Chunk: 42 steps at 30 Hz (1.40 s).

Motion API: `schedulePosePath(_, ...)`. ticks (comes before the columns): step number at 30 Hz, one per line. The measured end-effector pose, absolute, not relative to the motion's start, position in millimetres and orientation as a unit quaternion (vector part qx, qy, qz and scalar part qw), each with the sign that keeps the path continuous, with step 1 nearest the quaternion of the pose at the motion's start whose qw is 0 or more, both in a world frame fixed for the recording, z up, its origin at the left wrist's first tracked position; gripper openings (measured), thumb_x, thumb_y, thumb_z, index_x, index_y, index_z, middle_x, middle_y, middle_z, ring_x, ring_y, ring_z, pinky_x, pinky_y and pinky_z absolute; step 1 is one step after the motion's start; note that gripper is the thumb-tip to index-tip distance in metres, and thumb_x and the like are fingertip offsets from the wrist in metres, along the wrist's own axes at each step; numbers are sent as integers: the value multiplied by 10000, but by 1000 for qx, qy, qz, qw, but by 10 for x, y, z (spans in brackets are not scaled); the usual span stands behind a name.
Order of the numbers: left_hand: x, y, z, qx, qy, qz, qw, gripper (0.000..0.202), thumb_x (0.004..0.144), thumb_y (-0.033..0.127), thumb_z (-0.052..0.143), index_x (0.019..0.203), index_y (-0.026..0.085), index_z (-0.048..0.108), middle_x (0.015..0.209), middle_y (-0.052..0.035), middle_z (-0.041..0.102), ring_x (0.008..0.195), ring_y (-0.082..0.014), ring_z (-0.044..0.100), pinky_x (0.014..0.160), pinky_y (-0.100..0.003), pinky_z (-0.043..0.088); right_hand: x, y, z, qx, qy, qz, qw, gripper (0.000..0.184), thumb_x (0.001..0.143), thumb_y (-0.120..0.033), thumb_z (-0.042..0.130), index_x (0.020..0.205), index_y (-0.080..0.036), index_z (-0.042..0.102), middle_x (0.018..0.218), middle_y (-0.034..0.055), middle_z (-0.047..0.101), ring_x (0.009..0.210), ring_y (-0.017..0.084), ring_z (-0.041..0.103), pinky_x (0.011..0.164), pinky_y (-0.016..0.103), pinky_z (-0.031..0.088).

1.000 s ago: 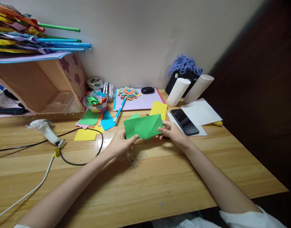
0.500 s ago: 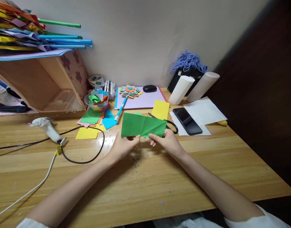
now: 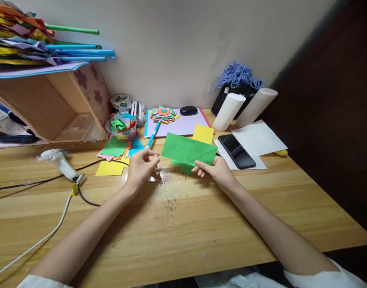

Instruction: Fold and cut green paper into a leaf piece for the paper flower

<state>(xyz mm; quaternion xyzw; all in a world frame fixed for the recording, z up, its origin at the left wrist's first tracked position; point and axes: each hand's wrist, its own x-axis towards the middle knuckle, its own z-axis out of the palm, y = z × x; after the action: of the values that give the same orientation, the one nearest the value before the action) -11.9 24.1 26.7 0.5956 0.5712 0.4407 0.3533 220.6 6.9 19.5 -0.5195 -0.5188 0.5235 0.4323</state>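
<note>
My right hand (image 3: 218, 170) pinches the lower right corner of a folded green paper (image 3: 180, 148), thumb in front. Creases run across the sheet, which is held up above the table. Below its lower edge shows another green piece (image 3: 183, 166); whether it is a flap or a separate sheet I cannot tell. My left hand (image 3: 141, 168) is apart from the paper on its left, with fingers curled in and nothing visible in them. Just behind the left fingers lies a blue marker (image 3: 153, 135). The scissors behind the paper are mostly hidden.
A phone (image 3: 236, 152) lies on white paper (image 3: 261, 140) at right. Coloured sheets (image 3: 113, 147) and a tub of scraps (image 3: 121, 127) are at left, near a glue gun (image 3: 59, 163) with cables. Behind are a layered paper flower (image 3: 163, 115) and a black mouse (image 3: 188, 111).
My left hand has let go of the green paper and moved left, its fingers curling. My right hand has shifted slightly right with the paper.
</note>
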Motion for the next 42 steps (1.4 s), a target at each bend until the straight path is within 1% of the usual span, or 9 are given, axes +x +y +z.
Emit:
schedulePosePath(3,-159,292,253,582,576,471,328,134,735,263,545,748,137,591,518,23,554,462,-97,535,508,-202,425,2224,77,177,-523,-516,519,437,278,655,-389,687,591,-121,649,633,80,697,445,99,560,466,222,479)
schedulePosePath(8,-94,239,339,675,511,484,220,221,799,294,536,979,179,593,946,-60,613,894,-162,583,813,-297,447,2179,52,111,-509,-542,534,402,284,682,-385,668,616,-108,658,647,89,695,459,99,563,473,220,485)
schedulePosePath(11,-45,186,406,734,473,445,199,214,802,269,550,1002,207,595,1029,-61,587,998,-176,535,887,-329,407,2142,36,96,-509,-537,550,387,279,682,-379,670,643,-103,664,664,90,700,466,95,565,479,215,487)
schedulePosePath(15,-25,156,419,743,461,442,199,149,793,243,563,934,199,581,979,-45,599,967,-173,541,875,-326,407,2129,29,116,-519,-529,552,381,268,674,-368,679,630,-105,658,646,77,695,454,80,550,480,205,479)
schedulePosePath(22,-31,149,371,687,507,471,221,273,716,196,639,962,197,521,801,7,552,759,-123,552,724,-256,434,2135,33,84,-518,-542,556,359,287,701,-404,646,680,-118,652,695,76,688,528,107,578,538,235,491)
schedulePosePath(27,-44,161,378,675,525,463,234,258,709,177,637,935,199,514,700,36,506,679,-104,524,638,-224,411,2214,98,53,-529,-535,443,488,256,662,-405,681,733,-177,588,743,21,631,686,139,582,633,250,478)
schedulePosePath(31,-52,153,362,692,522,441,235,242,735,181,613,956,205,519,695,34,526,643,-102,524,584,-217,400,2291,131,51,-567,-549,350,505,318,663,-435,669,598,-176,496,599,-25,497,551,108,470,522,228,388)
schedulePosePath(37,-91,139,328,767,470,401,173,221,823,172,512,1027,234,566,855,-13,642,777,-141,610,685,-266,456,2283,117,41,-578,-596,326,451,326,735,-429,590,574,-176,461,564,-31,417,533,104,383,504,229,307)
schedulePosePath(42,-90,160,337,804,436,396,80,86,817,189,532,854,212,606,1091,-59,604,1012,-208,558,843,-382,436,2255,97,35,-576,-632,282,436,390,782,-394,532,517,-186,336,540,-49,283,518,92,312,500,230,262)
